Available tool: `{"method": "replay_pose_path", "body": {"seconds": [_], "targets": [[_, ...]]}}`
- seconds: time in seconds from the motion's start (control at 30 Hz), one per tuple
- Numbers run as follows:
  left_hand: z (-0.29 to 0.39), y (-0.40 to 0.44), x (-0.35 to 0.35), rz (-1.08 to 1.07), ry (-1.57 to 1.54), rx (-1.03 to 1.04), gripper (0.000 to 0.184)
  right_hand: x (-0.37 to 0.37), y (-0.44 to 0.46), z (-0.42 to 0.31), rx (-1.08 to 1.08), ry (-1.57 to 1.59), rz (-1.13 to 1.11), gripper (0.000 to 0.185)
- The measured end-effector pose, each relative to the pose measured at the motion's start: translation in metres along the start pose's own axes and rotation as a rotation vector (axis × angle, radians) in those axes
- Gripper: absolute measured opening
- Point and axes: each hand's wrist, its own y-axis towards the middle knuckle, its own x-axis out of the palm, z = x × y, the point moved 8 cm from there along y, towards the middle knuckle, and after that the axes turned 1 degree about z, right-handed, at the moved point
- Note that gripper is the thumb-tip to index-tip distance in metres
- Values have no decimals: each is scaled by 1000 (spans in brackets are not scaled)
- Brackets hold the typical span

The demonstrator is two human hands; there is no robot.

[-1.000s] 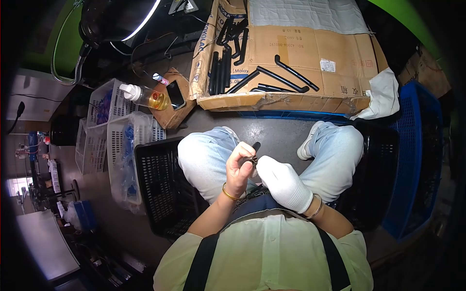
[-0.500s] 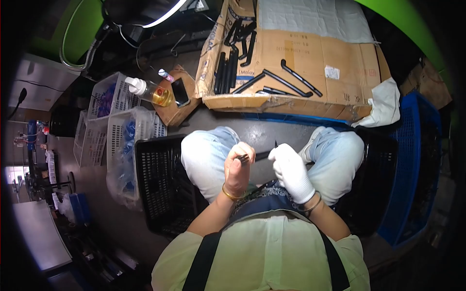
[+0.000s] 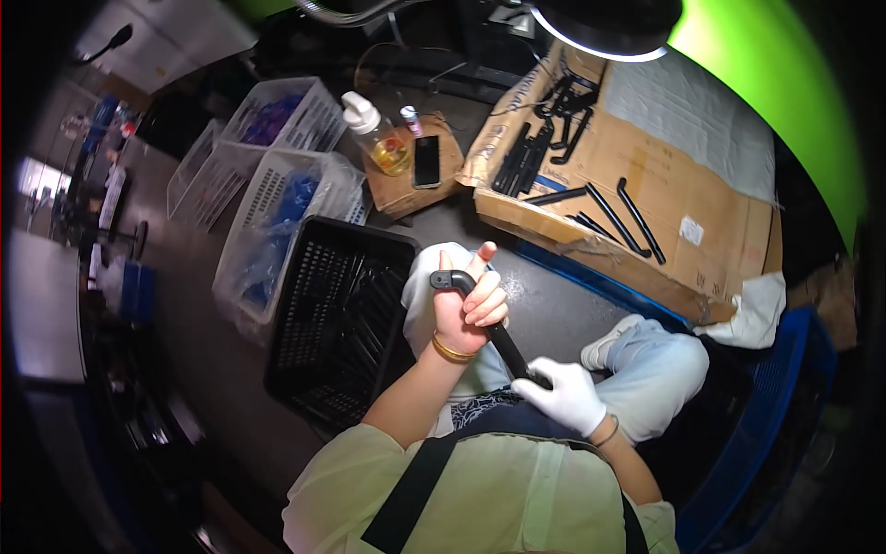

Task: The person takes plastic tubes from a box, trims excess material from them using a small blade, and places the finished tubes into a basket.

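Head view: a wide, shallow cardboard box [image 3: 586,239] lies ahead and to the right, with a bunch of black bent bars [image 3: 521,159] at its left end and a few more lying loose near its front edge. Left of the person's legs is a black basket [image 3: 297,305] with dark bar-like pieces inside, and just beyond it a white basket [image 3: 247,222] with blue contents under clear plastic. A round lamp [image 3: 614,23] hangs over the far edge of the box. Between the baskets and the box, a brown block [image 3: 395,198] carries three smaller things. A black bar [image 3: 508,349] slants down between the person's hands, its bent, flat-tipped end uppermost. The bare left hand [image 3: 461,319] wraps the bar just below that bend, forefinger pointing out. The white-gloved right hand [image 3: 568,395] is at the lower end, thumb and fingers slightly parted; whether it pinches the bar, I cannot tell. On the block are a white-capped bottle [image 3: 389,152], a dark phone [image 3: 427,162] beside it, and a small tube [image 3: 411,120] behind the phone.
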Motion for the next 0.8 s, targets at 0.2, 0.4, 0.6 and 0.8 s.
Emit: {"method": "replay_pose_path", "body": {"seconds": [0.2, 0.4, 0.6, 0.8], "targets": [[5, -18, -11, 320, 281, 216, 55, 12, 12, -8, 4, -115, -17, 29], [48, -84, -54, 481, 451, 319, 37, 53, 34, -9, -1, -23, -124, 29], [87, -81, -22, 469, 638, 486, 43, 39, 48, -28, -74, 169, -14, 30], [-53, 30, 10, 192, 697, 102, 50, -36, 8, -14, 127, 65, 252, 25]]}}
